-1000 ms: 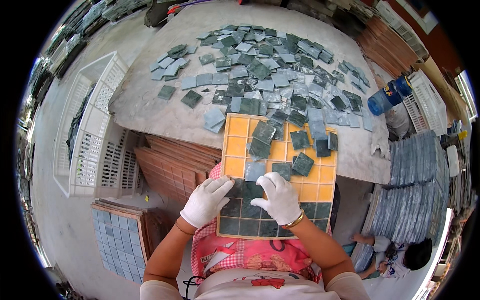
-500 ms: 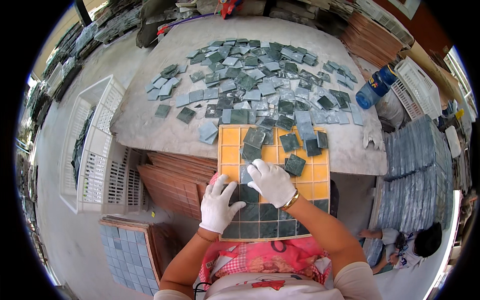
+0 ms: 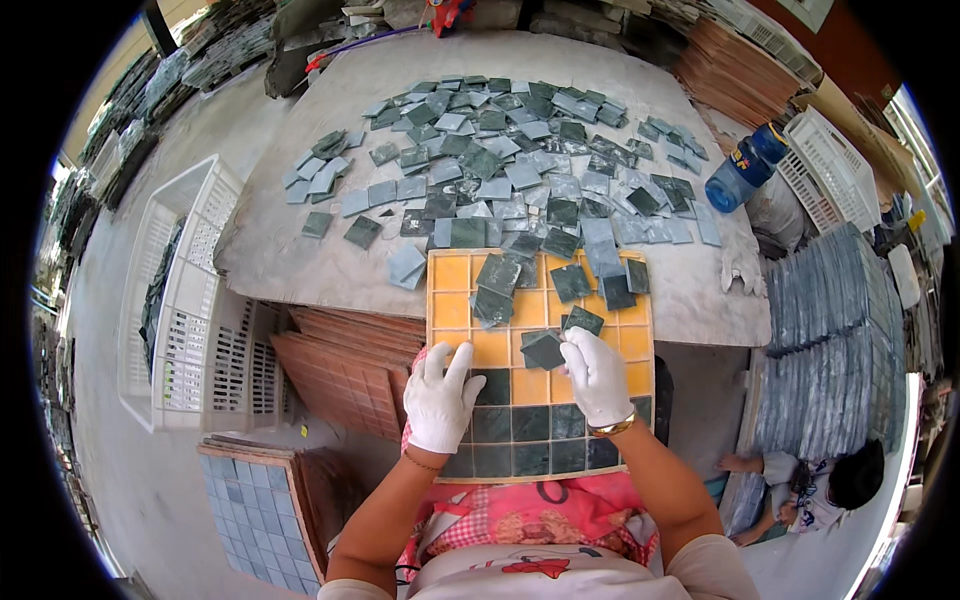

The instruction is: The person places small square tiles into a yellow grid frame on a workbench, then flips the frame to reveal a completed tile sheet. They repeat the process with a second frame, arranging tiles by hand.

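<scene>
A square yellow grid board (image 3: 453, 308) lies at the near edge of the table, its near rows filled with dark green square tiles (image 3: 530, 424). My left hand (image 3: 438, 400), in a white glove, rests on the board's left side with fingers apart, beside a dark tile at the end of the third row. My right hand (image 3: 598, 380), also gloved, pinches a dark green tile (image 3: 541, 350) above the yellow cells; part of a second tile shows behind it. Several loose tiles (image 3: 571, 283) lie on the board's far part.
Many loose green and grey tiles (image 3: 490, 165) cover the table (image 3: 280, 255). White crates (image 3: 205, 340) stand at left, beside stacked reddish boards (image 3: 345, 365). A blue bottle (image 3: 735, 180) and tall tile stacks (image 3: 815, 350) are at right. Another person (image 3: 815, 495) sits lower right.
My right hand has moved right, away from the left columns, and now holds a dark tile over the middle cells. My left hand stays nearly in place on the board's left side.
</scene>
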Tool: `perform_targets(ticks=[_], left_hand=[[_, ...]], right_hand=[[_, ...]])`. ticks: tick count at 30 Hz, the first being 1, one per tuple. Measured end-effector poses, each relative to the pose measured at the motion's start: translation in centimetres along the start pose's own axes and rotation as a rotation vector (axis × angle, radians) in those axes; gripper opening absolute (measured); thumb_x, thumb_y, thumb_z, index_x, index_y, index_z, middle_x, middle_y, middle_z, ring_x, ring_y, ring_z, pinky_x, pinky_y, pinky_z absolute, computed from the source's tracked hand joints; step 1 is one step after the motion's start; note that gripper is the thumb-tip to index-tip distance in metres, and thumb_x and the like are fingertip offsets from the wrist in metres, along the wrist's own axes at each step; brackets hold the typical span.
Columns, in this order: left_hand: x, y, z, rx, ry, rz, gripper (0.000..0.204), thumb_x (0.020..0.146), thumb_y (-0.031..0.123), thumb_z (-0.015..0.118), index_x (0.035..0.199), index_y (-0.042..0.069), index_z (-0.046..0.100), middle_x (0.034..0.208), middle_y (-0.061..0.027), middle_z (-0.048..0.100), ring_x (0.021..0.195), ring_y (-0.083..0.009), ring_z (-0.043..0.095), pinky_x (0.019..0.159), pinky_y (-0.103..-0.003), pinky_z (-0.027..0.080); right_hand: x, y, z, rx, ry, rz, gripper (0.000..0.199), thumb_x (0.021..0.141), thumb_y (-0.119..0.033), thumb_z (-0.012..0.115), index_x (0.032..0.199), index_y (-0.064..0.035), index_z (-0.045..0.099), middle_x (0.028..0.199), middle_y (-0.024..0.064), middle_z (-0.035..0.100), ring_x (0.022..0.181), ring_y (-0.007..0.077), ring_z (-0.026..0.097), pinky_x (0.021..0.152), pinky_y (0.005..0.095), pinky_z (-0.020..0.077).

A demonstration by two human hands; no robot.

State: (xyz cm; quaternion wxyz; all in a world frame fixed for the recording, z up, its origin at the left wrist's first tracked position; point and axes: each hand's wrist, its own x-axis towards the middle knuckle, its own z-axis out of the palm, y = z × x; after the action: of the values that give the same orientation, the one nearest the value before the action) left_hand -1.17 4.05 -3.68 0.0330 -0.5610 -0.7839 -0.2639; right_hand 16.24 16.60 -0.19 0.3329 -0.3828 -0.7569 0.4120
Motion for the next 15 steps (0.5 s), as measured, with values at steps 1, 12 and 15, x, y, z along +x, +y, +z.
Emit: perform_targets(ticks=[1, 12, 15], left_hand=[[-0.1, 0.1, -0.3, -0.022, -0.034, 0.019, 0.055, 0.068, 0.026, 0.077, 0.118, 0.014, 0.057, 0.114, -0.0094, 0.052, 0.096, -0.0308, 0.054, 0.079, -0.042, 0.047], [-1.7, 2.5, -2.8, -0.079, -0.091, 0.162, 0.051, 0.067, 0.019, 0.076, 0.114, 0.008, 0.059, 0.114, -0.0116, 0.054, 0.096, -0.0321, 0.054, 0.082, -0.041, 0.046], [-1.9, 3.0, -2.1, -0.181, -0.133, 0.166, 0.05, 0.067, 0.017, 0.077, 0.113, 0.007, 0.059, 0.112, -0.0109, 0.055, 0.092, -0.0315, 0.055, 0.08, -0.04, 0.046]], right_hand=[[-1.3, 0.9, -0.5, -0.158, 0.034, -0.183, 0.013, 0.086, -0.014, 0.062, 0.096, -0.0049, 0.06, 0.086, 0.0109, 0.064, 0.067, 0.0244, 0.063, 0.059, 0.0327, 0.0499], [-5.6, 2.6, 0.3, -0.451, -0.174, -0.466, 0.025, 0.076, -0.015, 0.068, 0.098, -0.0122, 0.057, 0.108, 0.0067, 0.056, 0.092, 0.026, 0.059, 0.079, 0.0366, 0.0488], [-4.5, 2.3, 0.6, -0.462, -0.178, -0.469, 0.025, 0.077, -0.015, 0.067, 0.1, -0.011, 0.057, 0.109, 0.0067, 0.057, 0.093, 0.0258, 0.059, 0.079, 0.0365, 0.049]])
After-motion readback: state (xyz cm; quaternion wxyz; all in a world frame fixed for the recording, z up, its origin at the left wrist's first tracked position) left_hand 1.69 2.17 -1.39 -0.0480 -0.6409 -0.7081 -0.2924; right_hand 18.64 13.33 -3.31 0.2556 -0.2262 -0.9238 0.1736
